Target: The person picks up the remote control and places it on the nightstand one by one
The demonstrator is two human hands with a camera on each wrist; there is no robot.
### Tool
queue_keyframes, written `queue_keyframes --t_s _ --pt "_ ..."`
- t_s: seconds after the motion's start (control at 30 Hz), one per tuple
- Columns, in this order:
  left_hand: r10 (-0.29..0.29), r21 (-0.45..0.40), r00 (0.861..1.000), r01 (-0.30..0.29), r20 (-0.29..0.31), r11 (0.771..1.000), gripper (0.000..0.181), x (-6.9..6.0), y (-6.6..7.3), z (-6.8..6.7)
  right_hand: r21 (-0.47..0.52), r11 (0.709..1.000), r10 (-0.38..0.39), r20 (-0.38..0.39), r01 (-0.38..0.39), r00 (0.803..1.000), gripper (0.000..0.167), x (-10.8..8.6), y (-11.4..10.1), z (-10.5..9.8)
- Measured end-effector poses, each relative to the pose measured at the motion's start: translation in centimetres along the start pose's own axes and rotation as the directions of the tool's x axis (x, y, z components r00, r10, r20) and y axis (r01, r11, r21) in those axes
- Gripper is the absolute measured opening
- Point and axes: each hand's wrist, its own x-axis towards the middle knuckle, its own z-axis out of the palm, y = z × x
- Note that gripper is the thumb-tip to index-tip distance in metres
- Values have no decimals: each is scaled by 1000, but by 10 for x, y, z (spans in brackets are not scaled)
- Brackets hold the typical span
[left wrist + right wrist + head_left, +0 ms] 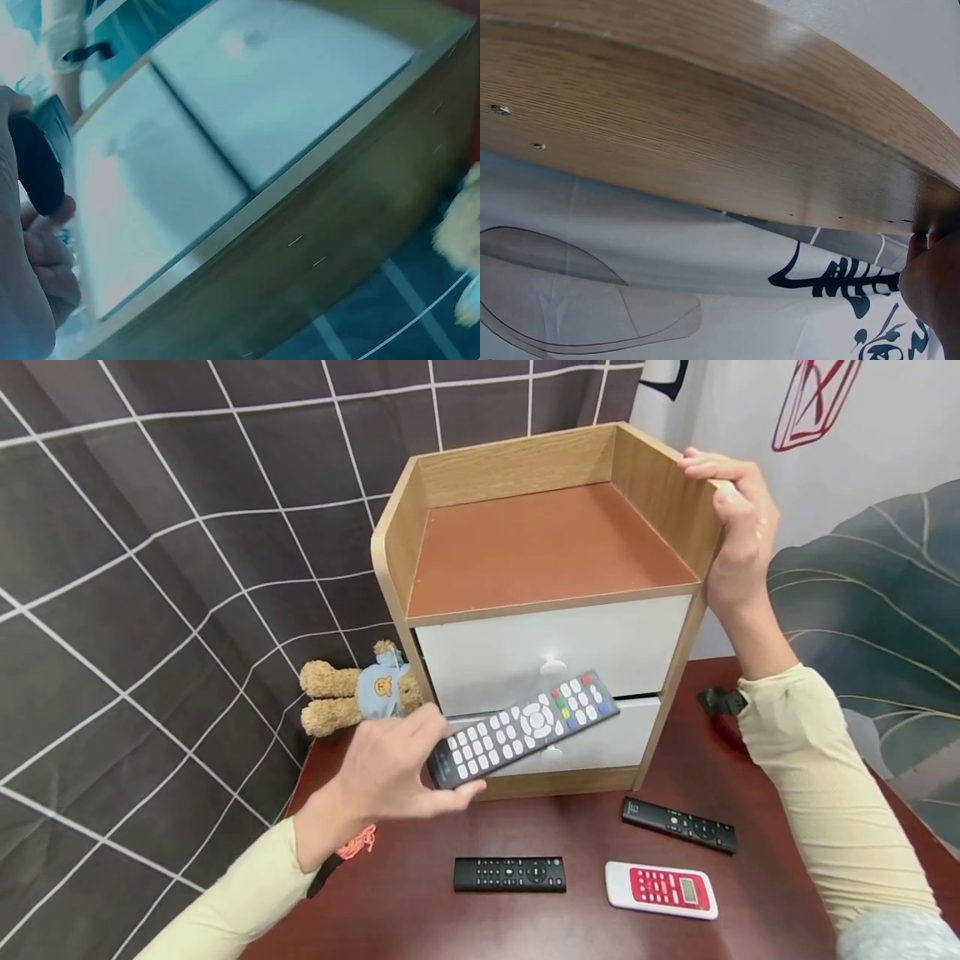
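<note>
My left hand (393, 764) grips the end of a dark remote control (525, 727) with pale buttons, raised in front of the white drawers of a small wooden cabinet (555, 552). In the left wrist view the remote (37, 161) shows end-on between thumb and fingers, at the drawer fronts. My right hand (738, 522) holds the top edge of the cabinet's right side panel, its fingers bent over the rim. The right wrist view shows that hand (934, 289) at the far end of the panel (705, 142), partly cut off.
On the dark red table (420, 910) lie a black remote (510, 874), another black remote (678, 825) and a white remote with a red face (662, 890). A teddy bear (367, 689) lies left of the cabinet, by a dark checked curtain (187, 568). Orange cord (358, 842) shows near my left wrist.
</note>
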Motion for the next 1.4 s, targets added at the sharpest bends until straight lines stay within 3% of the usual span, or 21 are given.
queue_keyframes --t_s 0.17,0.33,0.4,0.5,0.57,0.67,0.73,0.93,1.03,1.2,1.3,1.33,1.4 --pt "-36 123 998 43 -58 992 51 36 -8 -24 0 1000 -1 1 1 1000 34 0 1 -1" --pt "-46 247 996 63 -73 967 52 71 -14 -41 -28 1000 -7 7 8 1000 35 0 -1 -1" --pt "-84 295 994 101 -70 950 53 86 -16 -45 -31 999 -6 11 7 1000 35 0 -1 -2" --pt "-205 370 978 208 -47 906 55 110 -17 -48 -19 1000 0 13 0 1000 35 0 0 -3" --pt "-311 410 950 288 -12 865 56 126 -19 -48 -8 1000 1 10 -1 1000 35 0 0 -4" --pt "-450 452 891 378 59 808 57 146 -21 -44 -6 1000 1 10 -1 1000 35 0 1 -4" --pt "-506 472 857 407 100 782 57 155 -23 -41 -8 1000 0 15 0 1000 35 0 2 -4" --pt "-604 514 784 462 144 723 53 171 -33 -34 16 1000 15 26 -15 1000 33 2 1 -1" --pt "-653 516 738 499 168 696 49 178 -33 -34 35 999 29 23 -30 999 32 3 -2 0" --pt "-696 531 684 514 220 673 38 186 -26 -35 51 998 26 16 -27 1000 32 3 -4 0" --pt "-718 567 643 499 264 655 45 187 -23 -33 46 999 12 13 -12 1000 33 2 -3 0" --pt "-725 580 634 494 270 648 51 187 -23 -33 51 999 16 11 -17 1000 33 2 -3 0" --pt "-730 604 633 483 260 634 63 185 -22 -33 53 998 24 15 -25 1000 33 0 -2 1"
